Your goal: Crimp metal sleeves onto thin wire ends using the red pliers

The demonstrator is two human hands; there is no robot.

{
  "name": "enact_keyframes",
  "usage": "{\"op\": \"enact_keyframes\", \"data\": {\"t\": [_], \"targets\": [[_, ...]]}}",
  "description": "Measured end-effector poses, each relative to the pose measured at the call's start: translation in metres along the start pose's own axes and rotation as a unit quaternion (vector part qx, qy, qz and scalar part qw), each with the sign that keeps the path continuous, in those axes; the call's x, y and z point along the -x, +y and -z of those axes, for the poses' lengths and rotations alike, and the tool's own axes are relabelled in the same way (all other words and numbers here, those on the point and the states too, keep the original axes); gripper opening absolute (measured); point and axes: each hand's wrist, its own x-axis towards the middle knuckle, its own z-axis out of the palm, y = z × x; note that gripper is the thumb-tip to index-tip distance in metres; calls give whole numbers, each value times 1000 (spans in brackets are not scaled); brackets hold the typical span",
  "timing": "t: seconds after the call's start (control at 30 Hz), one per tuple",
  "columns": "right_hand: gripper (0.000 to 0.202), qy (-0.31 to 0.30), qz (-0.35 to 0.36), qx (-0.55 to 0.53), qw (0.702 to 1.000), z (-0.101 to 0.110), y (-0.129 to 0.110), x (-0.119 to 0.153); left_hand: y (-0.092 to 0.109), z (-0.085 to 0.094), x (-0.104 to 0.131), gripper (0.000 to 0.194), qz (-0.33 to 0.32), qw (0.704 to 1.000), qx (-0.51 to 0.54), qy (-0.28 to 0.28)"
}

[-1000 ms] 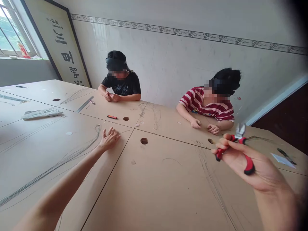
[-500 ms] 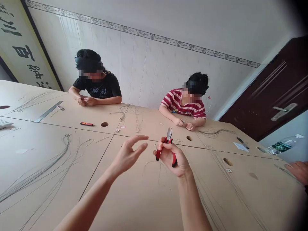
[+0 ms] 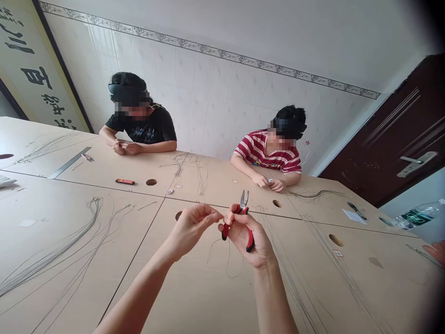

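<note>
My right hand (image 3: 252, 236) holds red-handled pliers (image 3: 244, 199), their jaws pointing up and parted. Close beside it on the left, my left hand (image 3: 191, 229) has its thumb and forefinger pinched together near the right fingertips; what lies in the pinch is too small to name. A thin dark cord (image 3: 228, 266) hangs in a loop below the pliers, its upper end hidden by the fingers. Both hands are over the wooden table (image 3: 194, 297).
Cord bundles lie left (image 3: 83, 236) and right (image 3: 288, 273). A ruler (image 3: 71, 162), a red-and-black box cutter (image 3: 125, 181) and a bottle (image 3: 420, 213) rest farther off. Two people sit across; another person's hand (image 3: 434, 253) is at the right edge.
My left hand has moved right to the right hand's fingertips, and its parted fingers have closed into a pinch. The hanging cord has changed shape.
</note>
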Motion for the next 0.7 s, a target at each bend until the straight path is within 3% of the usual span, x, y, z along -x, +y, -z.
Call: {"op": "enact_keyframes", "data": {"t": [0.2, 0.37, 0.5, 0.7], "targets": [[17, 64, 31, 170, 983, 7, -1, 7, 13, 12, 12, 27, 3, 996, -89, 25], [18, 102, 126, 385, 909, 1, -4, 14, 16, 15, 16, 29, 36, 990, -138, 15], [18, 82, 145, 455, 875, -8, -4, 21, 16, 15, 16, 27, 39, 988, -149, -5], [12, 32, 136, 483, 864, -17, 2, 26, 16, 15, 17, 30, 44, 985, -166, -26]]}}
